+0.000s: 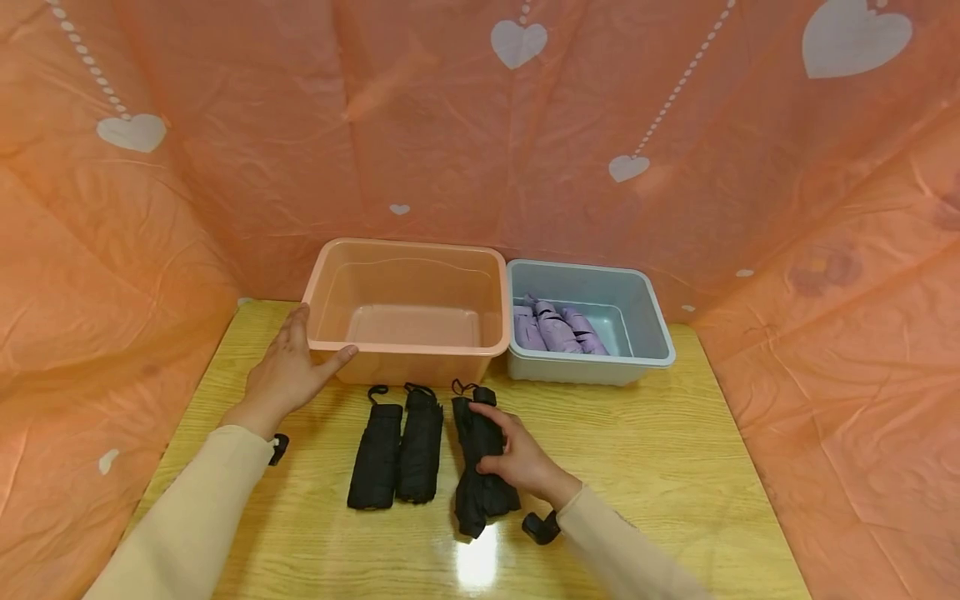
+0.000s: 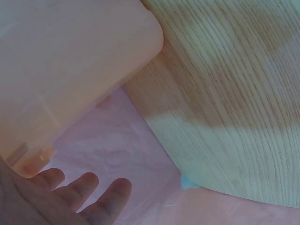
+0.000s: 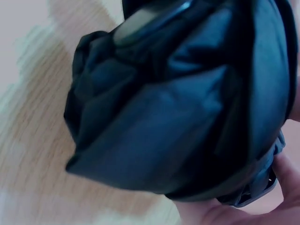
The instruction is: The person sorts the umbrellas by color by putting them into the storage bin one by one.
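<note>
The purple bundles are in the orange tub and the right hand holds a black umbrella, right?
Not quite: the head view shows the purple bundles in the blue tub, not the orange tub. The right hand holds a black umbrella.

Umbrellas (image 1: 375,458): were black, loops (image 1: 420,388) included.
Left-hand bin (image 1: 416,367): was plain peach-orange.
Right-hand bin (image 1: 585,372): was pale grey-blue.
Bundles (image 1: 557,331) in the right-hand bin: were lilac with dark streaks.
Sleeves (image 1: 202,500): were cream.
Wrist devices (image 1: 542,527): were black.
Tabletop (image 1: 637,450): was yellow, streaked with wood grain.
Drapes (image 1: 435,142): were orange, printed with white hearts (image 1: 518,43) and dotted white strings.
</note>
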Motion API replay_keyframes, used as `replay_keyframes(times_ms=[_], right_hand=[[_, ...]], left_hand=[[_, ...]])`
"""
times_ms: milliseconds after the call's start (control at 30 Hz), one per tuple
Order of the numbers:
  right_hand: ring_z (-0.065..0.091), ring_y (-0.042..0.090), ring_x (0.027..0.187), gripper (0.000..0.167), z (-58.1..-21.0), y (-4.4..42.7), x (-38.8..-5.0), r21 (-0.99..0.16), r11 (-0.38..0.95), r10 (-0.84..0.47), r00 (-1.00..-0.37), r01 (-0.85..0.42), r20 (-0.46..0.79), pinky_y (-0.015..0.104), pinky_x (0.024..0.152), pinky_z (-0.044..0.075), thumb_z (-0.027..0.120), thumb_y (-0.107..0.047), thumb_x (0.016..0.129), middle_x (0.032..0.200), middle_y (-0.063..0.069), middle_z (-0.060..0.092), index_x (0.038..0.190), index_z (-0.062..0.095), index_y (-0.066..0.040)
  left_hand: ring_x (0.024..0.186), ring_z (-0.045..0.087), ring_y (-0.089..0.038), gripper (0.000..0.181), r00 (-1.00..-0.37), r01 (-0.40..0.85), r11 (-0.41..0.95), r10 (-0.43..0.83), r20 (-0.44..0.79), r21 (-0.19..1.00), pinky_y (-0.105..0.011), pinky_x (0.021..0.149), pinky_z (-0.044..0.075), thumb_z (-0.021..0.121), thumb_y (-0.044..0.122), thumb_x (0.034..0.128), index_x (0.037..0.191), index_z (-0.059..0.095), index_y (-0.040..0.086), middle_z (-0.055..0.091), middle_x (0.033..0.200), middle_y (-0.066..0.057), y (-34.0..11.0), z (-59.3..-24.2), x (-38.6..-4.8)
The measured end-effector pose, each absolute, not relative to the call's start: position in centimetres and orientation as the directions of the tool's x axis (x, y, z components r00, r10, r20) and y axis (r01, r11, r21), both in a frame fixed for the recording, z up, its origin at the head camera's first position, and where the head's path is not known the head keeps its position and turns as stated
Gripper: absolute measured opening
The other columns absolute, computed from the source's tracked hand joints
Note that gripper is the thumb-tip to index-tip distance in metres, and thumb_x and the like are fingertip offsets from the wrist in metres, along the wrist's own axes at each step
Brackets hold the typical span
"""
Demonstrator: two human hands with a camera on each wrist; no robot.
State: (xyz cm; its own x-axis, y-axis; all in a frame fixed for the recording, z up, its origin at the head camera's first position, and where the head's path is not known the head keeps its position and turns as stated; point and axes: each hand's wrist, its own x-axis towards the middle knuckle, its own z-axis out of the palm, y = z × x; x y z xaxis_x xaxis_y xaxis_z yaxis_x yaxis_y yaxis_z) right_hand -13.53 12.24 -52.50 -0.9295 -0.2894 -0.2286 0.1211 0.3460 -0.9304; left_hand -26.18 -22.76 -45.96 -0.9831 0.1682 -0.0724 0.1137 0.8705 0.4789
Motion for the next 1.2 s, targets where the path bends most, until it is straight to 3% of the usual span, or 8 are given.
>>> replay_keyframes(times_ms=[67, 233, 367, 533, 633, 800, 1033, 1200], right_hand=[[0.031, 0.031, 0.134, 0.091, -52.4, 12.6, -13.3, -0.930, 0.345, -0.298, -0.926, 0.123, -0.233, 0.035, 0.076, 0.047, 0.074, 0.004, 0.079, 0.159, 0.012, 0.020, 0.151, 0.040, -0.041], [0.043, 0.038, 0.124, 0.089, -51.2, 13.2, -12.8, -0.952, 0.273, -0.331, -0.915, 0.141, -0.231, 0.035, 0.072, 0.053, 0.071, 0.007, 0.079, 0.157, 0.015, 0.019, 0.152, 0.040, -0.035], [0.046, 0.041, 0.121, 0.087, -50.4, 13.5, -12.4, -0.952, 0.271, -0.334, -0.913, 0.145, -0.234, 0.039, 0.076, 0.056, 0.071, 0.005, 0.079, 0.157, 0.016, 0.020, 0.151, 0.041, -0.035], [0.041, 0.039, 0.127, 0.088, -49.0, 14.0, -11.9, -0.937, 0.333, -0.342, -0.913, 0.105, -0.224, 0.044, 0.089, 0.050, 0.074, 0.002, 0.079, 0.158, 0.013, 0.021, 0.149, 0.042, -0.038], [0.039, 0.040, 0.129, 0.087, -47.7, 14.4, -11.7, -0.943, 0.321, -0.369, -0.906, 0.083, -0.206, 0.044, 0.090, 0.049, 0.075, 0.002, 0.080, 0.159, 0.011, 0.020, 0.150, 0.041, -0.036], [0.048, 0.041, 0.124, 0.087, -44.8, 15.0, -12.0, -0.966, 0.232, -0.414, -0.888, 0.111, -0.201, 0.042, 0.077, 0.057, 0.072, 0.006, 0.082, 0.156, 0.010, 0.028, 0.151, 0.039, -0.035], [0.053, 0.040, 0.121, 0.090, -39.0, 15.5, -14.9, -0.991, 0.104, -0.451, -0.885, 0.079, -0.118, 0.049, 0.081, 0.056, 0.068, 0.013, 0.080, 0.149, 0.018, 0.033, 0.154, 0.035, -0.025], [0.053, 0.039, 0.122, 0.090, -35.6, 14.9, -19.0, -0.992, 0.118, -0.441, -0.892, 0.050, -0.098, 0.047, 0.088, 0.053, 0.066, 0.012, 0.083, 0.146, 0.018, 0.038, 0.156, 0.033, -0.029]], left_hand=[[0.139, 0.020, -0.057, 0.118, -0.983, 0.115, 0.870, 0.169, -0.071, 0.479, -0.075, 0.090, 0.035, 0.044, 0.081, 0.0862, 0.158, -0.015, 0.008, 0.002, 0.162, -0.029, -22.7, -45.9, -26.2], [0.140, 0.020, -0.057, 0.119, -0.983, 0.115, 0.867, 0.169, -0.068, 0.484, -0.075, 0.091, 0.034, 0.045, 0.080, 0.0865, 0.158, -0.014, 0.007, 0.001, 0.162, -0.028, -22.7, -45.9, -26.1], [0.140, 0.019, -0.057, 0.119, -0.983, 0.114, 0.865, 0.170, -0.071, 0.489, -0.075, 0.092, 0.033, 0.045, 0.080, 0.0866, 0.158, -0.014, 0.006, 0.001, 0.162, -0.028, -22.7, -45.8, -26.1], [0.139, 0.020, -0.057, 0.119, -0.982, 0.109, 0.862, 0.170, -0.081, 0.495, -0.077, 0.093, 0.031, 0.046, 0.081, 0.0861, 0.158, -0.014, 0.007, 0.001, 0.162, -0.029, -22.7, -45.8, -25.9], [0.140, 0.019, -0.057, 0.119, -0.983, 0.108, 0.861, 0.168, -0.077, 0.497, -0.077, 0.094, 0.031, 0.046, 0.081, 0.0860, 0.158, -0.014, 0.007, 0.001, 0.163, -0.027, -22.7, -45.8, -25.9], [0.140, 0.021, -0.056, 0.119, -0.985, 0.111, 0.863, 0.162, -0.062, 0.493, -0.075, 0.091, 0.036, 0.045, 0.081, 0.0858, 0.158, -0.013, 0.007, 0.002, 0.163, -0.026, -22.6, -45.8, -25.9], [0.140, 0.022, -0.054, 0.118, -0.985, 0.113, 0.864, 0.163, -0.060, 0.491, -0.071, 0.087, 0.041, 0.043, 0.083, 0.0853, 0.159, -0.013, 0.009, 0.004, 0.163, -0.026, -22.5, -45.8, -25.8], [0.139, 0.024, -0.054, 0.119, -0.988, 0.096, 0.871, 0.142, -0.059, 0.482, -0.070, 0.085, 0.043, 0.041, 0.085, 0.0834, 0.159, -0.012, 0.010, 0.005, 0.163, -0.025, -22.6, -46.0, -25.7]])
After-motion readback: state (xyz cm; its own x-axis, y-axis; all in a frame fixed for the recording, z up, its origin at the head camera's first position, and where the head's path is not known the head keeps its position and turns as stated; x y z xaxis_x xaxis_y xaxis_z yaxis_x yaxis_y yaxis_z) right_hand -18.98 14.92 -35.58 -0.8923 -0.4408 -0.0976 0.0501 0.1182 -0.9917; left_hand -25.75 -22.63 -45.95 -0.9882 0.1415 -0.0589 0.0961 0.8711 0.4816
